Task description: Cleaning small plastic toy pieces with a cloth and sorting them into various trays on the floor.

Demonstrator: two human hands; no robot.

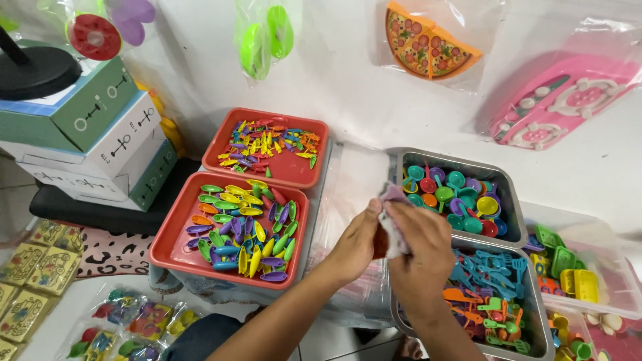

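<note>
A small clear bag (pixel 393 224), stuffed with pinkish and orange toy pieces, is gripped between both hands in the middle of the view: the left hand (pixel 358 244) is closed around its lower side, and the right hand (pixel 420 251) is clenched over its top and front, so most of it is hidden by the fingers. The bag is held in the air, just above the gap between the stack of flat clear bags (pixel 348 220) and the two metal trays. The step in hand is judged to be the closing or pressing of a filled bag. A firm pinch at the bag's mouth is called for next, so that nothing is spilled. Beyond the right hand, toy spoons (pixel 455 194) in many colours are held in the far metal tray (pixel 508 194), and blue and orange toy utensils (pixel 491 281) in the near metal tray (pixel 535 314). To the left, two red trays are set: boat-shaped pieces (pixel 244 230) lie in the near red tray (pixel 170 247), smaller bits (pixel 267 144) in the far red tray (pixel 221 134).
</note>
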